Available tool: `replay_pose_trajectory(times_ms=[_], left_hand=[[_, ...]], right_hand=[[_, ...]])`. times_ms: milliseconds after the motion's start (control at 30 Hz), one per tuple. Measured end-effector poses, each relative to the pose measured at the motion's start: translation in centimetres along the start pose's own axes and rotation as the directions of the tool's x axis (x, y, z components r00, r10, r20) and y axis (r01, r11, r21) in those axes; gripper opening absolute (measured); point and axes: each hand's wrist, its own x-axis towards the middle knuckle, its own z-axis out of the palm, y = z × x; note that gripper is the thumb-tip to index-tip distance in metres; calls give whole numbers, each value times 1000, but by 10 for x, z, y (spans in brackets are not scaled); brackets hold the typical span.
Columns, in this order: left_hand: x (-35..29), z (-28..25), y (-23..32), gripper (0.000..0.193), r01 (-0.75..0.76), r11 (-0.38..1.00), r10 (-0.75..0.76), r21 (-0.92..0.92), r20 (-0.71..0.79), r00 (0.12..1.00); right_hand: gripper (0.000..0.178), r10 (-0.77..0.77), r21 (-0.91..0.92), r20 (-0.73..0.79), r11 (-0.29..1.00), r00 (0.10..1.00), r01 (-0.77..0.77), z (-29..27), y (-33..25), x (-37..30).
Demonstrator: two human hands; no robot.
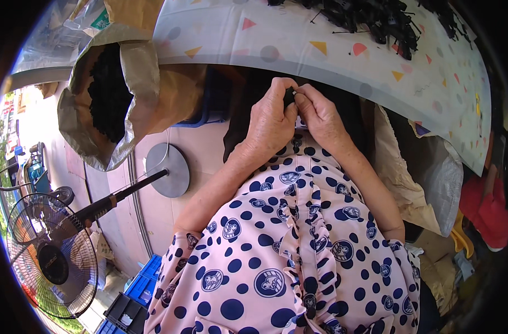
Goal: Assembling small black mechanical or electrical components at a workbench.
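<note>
My left hand (272,119) and my right hand (322,118) meet just below the table's edge, fingertips pressed together around a small black part (289,97). Both hands grip it, and most of the part is hidden by the fingers. On the table above, a heap of similar small black parts (371,19) lies on a white cloth with coloured triangles and dots (321,39). My pink blouse with dark blue dots fills the lower middle of the view.
A brown paper sack (126,94) full of black pieces stands open at the left. A standing fan (50,259) with a round base (167,170) is at the lower left. Blue and black crates (134,292) sit on the floor. Bags and red cloth (488,209) crowd the right.
</note>
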Motion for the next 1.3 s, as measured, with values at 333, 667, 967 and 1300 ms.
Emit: replay_pose_trajectory(times_ms=[333,667,967,1300], left_hand=[[9,-24,-5,35,355,136,-221,-925,321,921],[3,-11,0,35,512,241,-116,-825,499,859],[0,-6,9,37,215,870,-60,-443,338,939],[-2,-1,2,34,49,950,-31,-308,62,998]], right_hand=[[17,197,429,129,873,972,-234,-15,-3,-2],[22,214,710,261,618,941,-338,-23,12,-2],[25,203,513,187,814,961,-272,-28,8,-3],[43,259,480,190,817,947,-320,-19,-28,-8]])
